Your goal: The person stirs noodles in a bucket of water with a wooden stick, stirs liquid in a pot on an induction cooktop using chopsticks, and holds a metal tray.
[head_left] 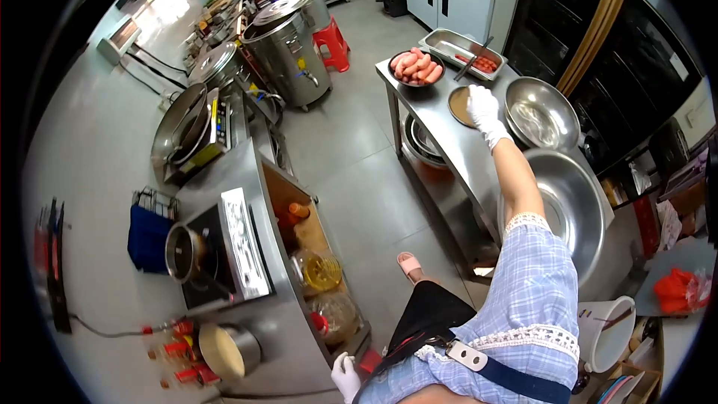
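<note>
My right hand (485,112), in a white glove, reaches over the steel table. Its fingers are closed at the right rim of a small round bowl (458,106) with brown contents. A black bowl heaped with pink sausages (416,67) stands beyond it. Behind lies a steel tray (449,43) with small red pieces and a utensil resting across it. Near my right wrist is a steel bowl (542,90) with something clear inside. My left hand (345,378), also gloved, hangs low by the left counter, fingers loosely bent and apart, with nothing visible in it.
Under my right arm sits a large steel basin (572,209). On the left counter are a cooktop (206,254) and a small pot (185,251); oil jugs (318,273) fill its shelf. Tall steel pots (288,60) and a red stool (331,45) stand farther back.
</note>
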The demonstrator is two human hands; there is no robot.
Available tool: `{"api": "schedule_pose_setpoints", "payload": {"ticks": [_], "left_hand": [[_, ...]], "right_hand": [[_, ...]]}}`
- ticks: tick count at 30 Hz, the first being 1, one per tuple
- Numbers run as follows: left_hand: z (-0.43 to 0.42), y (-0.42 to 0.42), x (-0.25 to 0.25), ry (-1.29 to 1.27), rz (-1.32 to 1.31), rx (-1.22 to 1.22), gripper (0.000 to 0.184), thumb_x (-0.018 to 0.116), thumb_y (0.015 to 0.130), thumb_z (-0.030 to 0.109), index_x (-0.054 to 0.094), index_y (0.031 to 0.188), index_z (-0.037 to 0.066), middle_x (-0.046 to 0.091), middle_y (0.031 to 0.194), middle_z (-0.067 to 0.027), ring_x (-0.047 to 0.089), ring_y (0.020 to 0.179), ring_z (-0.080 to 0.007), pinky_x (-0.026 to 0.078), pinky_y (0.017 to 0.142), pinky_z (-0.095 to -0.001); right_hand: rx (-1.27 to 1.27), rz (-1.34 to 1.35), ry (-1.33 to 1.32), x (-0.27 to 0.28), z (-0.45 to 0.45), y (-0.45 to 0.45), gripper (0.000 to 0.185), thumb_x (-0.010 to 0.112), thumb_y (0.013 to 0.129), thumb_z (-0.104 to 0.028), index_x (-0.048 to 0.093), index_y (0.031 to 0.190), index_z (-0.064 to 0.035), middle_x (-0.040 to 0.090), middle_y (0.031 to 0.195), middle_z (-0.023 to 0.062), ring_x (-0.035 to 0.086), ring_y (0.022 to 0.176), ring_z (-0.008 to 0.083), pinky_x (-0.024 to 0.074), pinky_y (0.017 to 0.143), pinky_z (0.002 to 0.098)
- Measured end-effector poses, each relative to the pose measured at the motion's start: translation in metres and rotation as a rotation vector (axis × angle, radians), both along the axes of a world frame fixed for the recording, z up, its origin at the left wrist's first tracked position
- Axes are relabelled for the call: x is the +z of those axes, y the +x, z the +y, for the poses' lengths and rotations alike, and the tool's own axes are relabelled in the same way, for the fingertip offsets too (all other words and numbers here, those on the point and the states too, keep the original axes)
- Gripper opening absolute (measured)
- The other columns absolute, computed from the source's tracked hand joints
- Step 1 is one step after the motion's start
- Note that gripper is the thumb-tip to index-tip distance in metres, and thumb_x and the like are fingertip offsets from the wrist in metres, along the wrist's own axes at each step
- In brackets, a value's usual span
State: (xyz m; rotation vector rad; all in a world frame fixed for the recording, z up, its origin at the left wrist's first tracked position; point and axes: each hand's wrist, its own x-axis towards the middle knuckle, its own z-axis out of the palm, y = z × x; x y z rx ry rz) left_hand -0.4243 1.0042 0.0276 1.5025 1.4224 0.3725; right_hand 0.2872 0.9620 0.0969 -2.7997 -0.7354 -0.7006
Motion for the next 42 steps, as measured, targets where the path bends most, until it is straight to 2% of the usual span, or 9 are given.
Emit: {"api": "schedule_pose_setpoints", "payload": {"ticks": [9,16,20,24,32,35,38,40,42], "left_hand": [[0.115,0.133,0.007,-0.101,0.05,-0.085,0.024,0.052,0.084,0.012,0.055,0.102,-0.003,0.062,0.082,-0.0103,0.058,0.075,-0.0151,0.046,0.073,-0.0263],[0.157,0.203,0.031,-0.082,0.192,-0.158,0.023,0.052,0.083,0.012,0.057,0.099,-0.003,0.063,0.082,-0.0101,0.058,0.078,-0.0162,0.044,0.075,-0.0262],[0.168,0.213,0.039,0.028,0.192,-0.232,0.022,0.055,0.079,0.013,0.06,0.094,-0.002,0.063,0.082,-0.0116,0.059,0.078,-0.0161,0.045,0.074,-0.0268],[0.18,0.192,0.024,0.126,0.113,-0.174,0.02,0.054,0.079,0.011,0.06,0.092,-0.003,0.063,0.081,-0.0118,0.06,0.076,-0.0164,0.046,0.072,-0.0267],[0.212,0.147,0.025,0.275,-0.021,-0.009,0.02,0.053,0.081,0.016,0.059,0.093,0.001,0.06,0.092,-0.0167,0.057,0.088,-0.0299,0.045,0.078,-0.0337],[0.225,0.126,0.045,0.279,-0.008,0.053,0.019,0.053,0.08,0.015,0.058,0.092,0.001,0.06,0.091,-0.0163,0.057,0.085,-0.0305,0.045,0.074,-0.0351],[0.226,0.097,0.045,0.294,-0.04,0.157,0.019,0.054,0.08,0.015,0.058,0.092,0.001,0.06,0.089,-0.016,0.057,0.084,-0.0306,0.045,0.073,-0.0348],[0.217,0.083,0.042,0.33,-0.071,0.247,0.019,0.054,0.081,0.016,0.058,0.093,0.001,0.06,0.089,-0.0157,0.058,0.084,-0.0299,0.045,0.073,-0.0333],[0.205,0.066,0.034,0.283,-0.08,0.398,0.019,0.054,0.081,0.015,0.058,0.094,0.002,0.06,0.09,-0.0161,0.059,0.084,-0.0279,0.045,0.073,-0.0314]], "right_hand": [[-0.111,-0.067,-0.362,-0.045,0.04,0.156,0.043,0.042,0.081,-0.009,0.041,0.123,-0.0135,0.037,0.127,0.0168,0.037,0.116,0.0332,0.0348,0.089,0.0452],[-0.113,0.054,-0.403,-0.061,0.059,0.18,0.036,0.046,0.079,-0.012,0.048,0.115,-0.008,0.044,0.121,0.0165,0.043,0.109,0.0344,0.0383,0.087,0.0373],[0.015,0.29,0.314,-0.04,0.056,0.179,0.022,0.045,0.084,-0.015,0.053,0.101,-0.0033,0.051,0.105,0.0178,0.049,0.1,0.0315,0.0407,0.083,0.036],[0.142,-0.483,0.27,0.035,0.076,0.161,0.021,0.05,0.083,-0.014,0.053,0.1,-0.0016,0.055,0.099,0.0148,0.053,0.091,0.0292,0.042,0.078,0.0356],[0.556,0.525,1.282,0.2,0.238,-0.008,0.032,0.042,0.09,-0.022,0.055,0.104,0.0027,0.058,0.101,0.0122,0.054,0.096,0.0192,0.0443,0.082,0.0305],[1.046,0.87,1.199,0.232,0.311,-0.061,0.023,0.048,0.087,-0.014,0.055,0.101,0.0026,0.059,0.098,0.0086,0.057,0.091,0.0184,0.0443,0.081,0.029],[1.257,0.697,0.755,0.269,0.382,-0.164,0.021,0.05,0.076,0.011,0.056,0.093,0.0006,0.06,0.089,0.008,0.057,0.085,0.0159,0.0459,0.075,0.0249],[1.407,0.37,0.463,0.293,0.418,-0.237,0.013,0.05,0.078,0.006,0.057,0.088,0.0027,0.061,0.088,0.0078,0.059,0.078,0.0149,0.0459,0.071,0.0241],[1.426,1.11,0.569,0.306,0.456,-0.294,0.012,0.05,0.08,-0.004,0.059,0.083,0.0039,0.061,0.084,0.0077,0.06,0.07,0.0138,0.0455,0.069,0.024]]}}
